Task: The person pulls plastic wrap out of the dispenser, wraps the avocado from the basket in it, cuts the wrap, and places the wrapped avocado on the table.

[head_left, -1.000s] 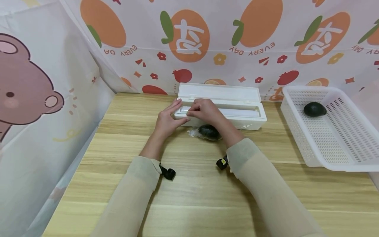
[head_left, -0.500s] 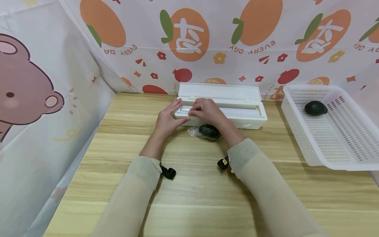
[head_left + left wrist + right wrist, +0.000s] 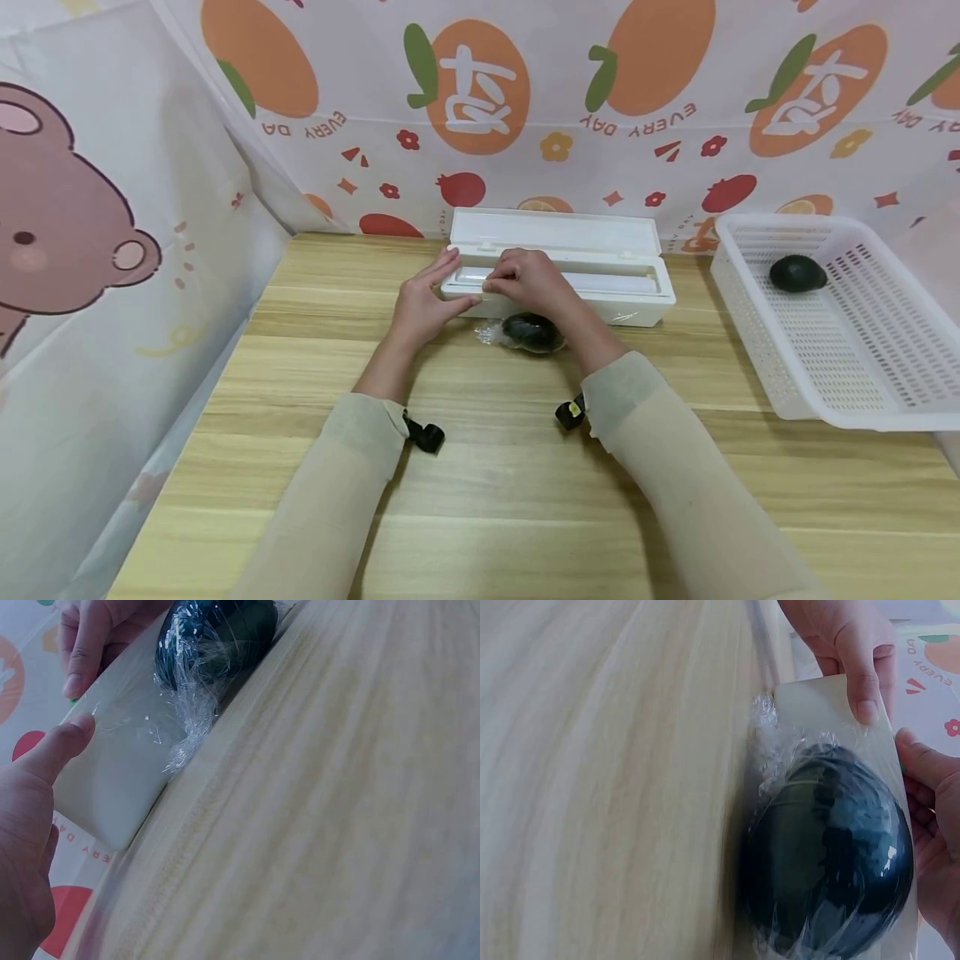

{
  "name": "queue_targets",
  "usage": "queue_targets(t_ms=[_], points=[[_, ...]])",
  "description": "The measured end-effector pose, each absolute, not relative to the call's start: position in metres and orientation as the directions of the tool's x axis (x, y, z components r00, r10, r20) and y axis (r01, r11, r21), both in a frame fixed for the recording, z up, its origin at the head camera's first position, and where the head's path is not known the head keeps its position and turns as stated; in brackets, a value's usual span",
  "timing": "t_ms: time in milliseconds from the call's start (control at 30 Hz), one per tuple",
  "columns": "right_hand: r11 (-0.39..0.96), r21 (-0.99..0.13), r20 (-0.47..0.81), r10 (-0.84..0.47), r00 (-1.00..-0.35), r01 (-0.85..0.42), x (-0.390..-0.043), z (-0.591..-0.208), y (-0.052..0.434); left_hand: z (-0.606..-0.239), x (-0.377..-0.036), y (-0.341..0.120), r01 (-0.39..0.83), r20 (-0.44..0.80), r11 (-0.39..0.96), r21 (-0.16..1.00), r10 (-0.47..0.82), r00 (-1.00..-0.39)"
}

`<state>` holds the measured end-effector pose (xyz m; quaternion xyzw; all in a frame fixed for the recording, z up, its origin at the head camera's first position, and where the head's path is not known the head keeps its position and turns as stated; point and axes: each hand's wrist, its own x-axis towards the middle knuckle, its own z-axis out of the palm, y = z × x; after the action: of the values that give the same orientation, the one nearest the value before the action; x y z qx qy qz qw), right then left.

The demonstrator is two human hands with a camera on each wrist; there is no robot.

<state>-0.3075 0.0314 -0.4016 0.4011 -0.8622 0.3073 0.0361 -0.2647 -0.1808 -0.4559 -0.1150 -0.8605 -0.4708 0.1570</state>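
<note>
Extending forward over the bench [image 3: 480,517], two pale sleeves [image 3: 300,500] carry black wrist cameras [image 3: 427,437] turned toward the work. At the right sits a white basket [image 3: 761,342] with one bare dark fruit [image 3: 798,274] in its far part; its walls presumably keep that fruit from rolling and out of the hands' way. Just in front of a long white box [image 3: 633,311] lies a wrapped fruit [image 3: 531,332], clear film [image 3: 491,334] bunched at its left end (whether fruit and box touch, I can't tell), probably placed there to be within easy reach. The left hand [image 3: 422,302] grips the box's left end, thumb on the front face and the other fingers around the end, a hold that likely stops a light box from sliding. Beside it, the right hand [image 3: 529,281] has its fingers curled, thumb and forefinger together at the front rim, where they seem to pinch a small green piece [image 3: 73,700], mostly hidden. Behind them a pale roll [image 3: 615,283] lies lengthwise in the box, and the lid [image 3: 555,232] stands folded back near the printed cloth [image 3: 585,183], which leaves the roll and rim exposed.
</note>
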Motion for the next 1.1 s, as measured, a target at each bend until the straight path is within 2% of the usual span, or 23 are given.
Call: queue_targets(t_ms=[267, 733, 1100], points=[[0.485, -0.487, 0.334, -0.665, -0.668, -0.726, -0.308, -0.401, 0.055, -0.455, -0.266, -0.182, 0.31, 0.336, 0.511, 0.802, 0.043, -0.941], [0.551, -0.465, 0.293, -0.642, -0.708, -0.693, -0.305, -0.402, 0.098, -0.456, -0.266, -0.18, 0.297, 0.318, 0.482, 0.824, 0.041, -0.947], [0.577, -0.458, 0.326, -0.599, -0.731, -0.677, -0.301, -0.405, 0.124, -0.458, -0.267, -0.181, 0.283, 0.303, 0.487, 0.826, 0.04, -0.952]])
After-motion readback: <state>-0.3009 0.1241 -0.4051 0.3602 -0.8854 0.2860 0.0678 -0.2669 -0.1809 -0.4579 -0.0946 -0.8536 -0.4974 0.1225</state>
